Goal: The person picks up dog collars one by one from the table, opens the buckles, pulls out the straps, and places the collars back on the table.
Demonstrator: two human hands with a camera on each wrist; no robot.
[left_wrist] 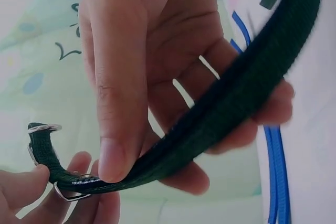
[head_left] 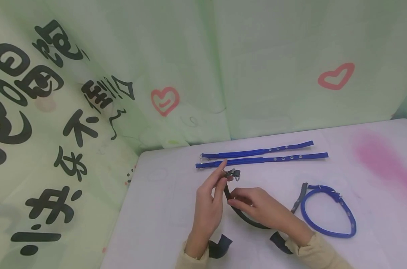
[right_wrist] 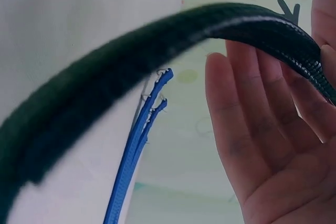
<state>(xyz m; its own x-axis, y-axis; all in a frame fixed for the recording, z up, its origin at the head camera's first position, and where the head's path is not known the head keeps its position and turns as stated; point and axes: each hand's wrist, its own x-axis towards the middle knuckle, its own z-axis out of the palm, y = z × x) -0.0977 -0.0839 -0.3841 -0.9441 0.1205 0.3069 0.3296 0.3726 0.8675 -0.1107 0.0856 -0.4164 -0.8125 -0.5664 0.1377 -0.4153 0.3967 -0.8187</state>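
Both hands hold a dark green pet collar [head_left: 252,221], with metal buckle and ring hardware [head_left: 234,173] at one end. My left hand [head_left: 206,205] is raised and pinches the collar by this hardware end. Right beside it, my right hand [head_left: 257,204] pinches the strap between thumb and fingers. From there the strap bows down and to the right, passing behind the right forearm. Its eyeleted tail [head_left: 299,198] shows beyond that arm. In the left wrist view, the strap [left_wrist: 226,106] curves across the fingers. The right wrist view shows the strap [right_wrist: 121,61] arching close to the camera.
Two blue collars [head_left: 264,160] lie straight, side by side, toward the back of the white table [head_left: 156,209]. Another blue collar [head_left: 352,224], fastened into a loop, lies at the right near the dark tail. A green curtain [head_left: 257,74] with drawings hangs behind the table.
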